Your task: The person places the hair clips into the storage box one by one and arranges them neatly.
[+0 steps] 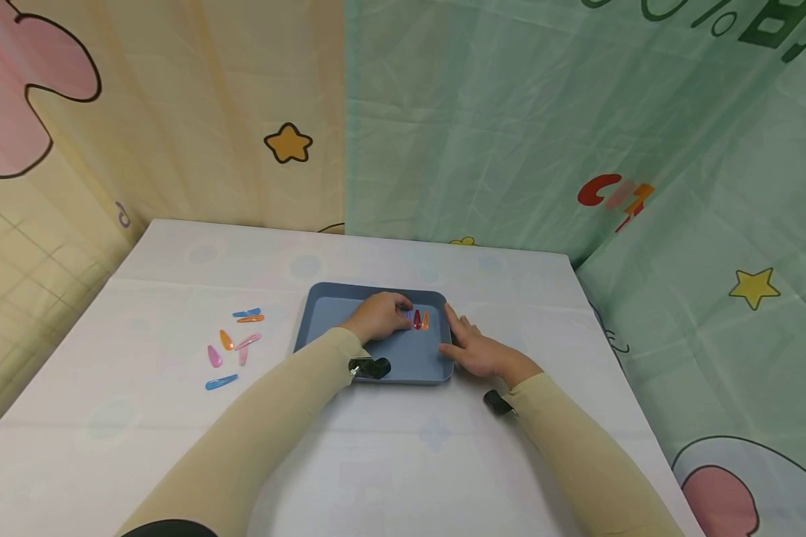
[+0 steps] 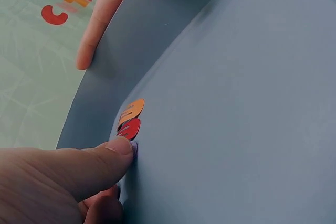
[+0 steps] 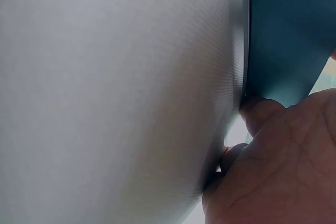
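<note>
My left hand [image 1: 378,316] is over the blue-grey tray [image 1: 403,365], its thumb and fingers pinching a purple hair clip [image 2: 135,148] that they mostly cover. Right beside this clip, a red hair clip [image 1: 417,319] and an orange hair clip [image 1: 425,321] lie in a row on the tray floor, near its right end. At the tray's right side, my right hand [image 1: 480,352] rests against the rim. Its index finger lies straight along the edge and its thumb touches the rim; in the right wrist view the fingers [image 3: 261,113] meet the tray's outer wall.
Left of the tray, several hair clips lie loose on the white tablecloth: blue [image 1: 222,382], pink [image 1: 214,356], orange [image 1: 226,340], with another blue one [image 1: 246,312] farther back. Patterned curtains [image 1: 457,134] hang behind and beside the table.
</note>
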`<state>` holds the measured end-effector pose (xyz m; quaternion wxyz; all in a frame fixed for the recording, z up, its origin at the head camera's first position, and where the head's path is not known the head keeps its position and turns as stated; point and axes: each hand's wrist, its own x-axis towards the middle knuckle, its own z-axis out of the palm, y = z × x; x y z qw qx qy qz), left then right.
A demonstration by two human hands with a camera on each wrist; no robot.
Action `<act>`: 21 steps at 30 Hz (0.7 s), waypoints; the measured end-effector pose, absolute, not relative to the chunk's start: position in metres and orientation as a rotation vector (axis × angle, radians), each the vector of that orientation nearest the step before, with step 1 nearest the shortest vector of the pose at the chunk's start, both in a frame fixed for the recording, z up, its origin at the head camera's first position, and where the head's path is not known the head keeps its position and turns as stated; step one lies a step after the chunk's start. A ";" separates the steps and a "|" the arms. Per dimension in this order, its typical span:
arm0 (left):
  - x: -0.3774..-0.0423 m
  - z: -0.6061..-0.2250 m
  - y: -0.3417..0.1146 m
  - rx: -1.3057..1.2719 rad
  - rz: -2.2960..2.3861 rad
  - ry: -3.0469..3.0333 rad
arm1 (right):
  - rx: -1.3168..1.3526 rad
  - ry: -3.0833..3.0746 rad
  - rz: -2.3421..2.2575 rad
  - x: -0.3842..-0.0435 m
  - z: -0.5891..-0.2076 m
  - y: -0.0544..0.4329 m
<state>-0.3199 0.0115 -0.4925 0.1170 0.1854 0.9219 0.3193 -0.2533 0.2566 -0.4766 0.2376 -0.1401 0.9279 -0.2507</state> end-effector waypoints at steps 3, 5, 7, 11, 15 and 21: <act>-0.320 -0.492 0.011 0.550 0.934 2.691 | -0.379 2.541 -0.683 -0.253 -0.476 0.256; -0.320 -0.492 0.011 0.550 0.931 2.691 | -0.374 2.541 -0.678 -0.252 -0.475 0.256; -0.320 -0.491 0.011 0.551 0.926 2.695 | -0.370 2.541 -0.677 -0.252 -0.474 0.256; -0.321 -0.491 0.009 0.554 0.933 2.688 | -0.367 2.542 -0.672 -0.252 -0.473 0.255; -0.323 -0.488 0.005 0.584 0.981 2.635 | -0.370 2.542 -0.668 -0.252 -0.473 0.253; -0.323 -0.459 -0.022 0.647 1.040 2.556 | -0.352 2.541 -0.662 -0.253 -0.474 0.254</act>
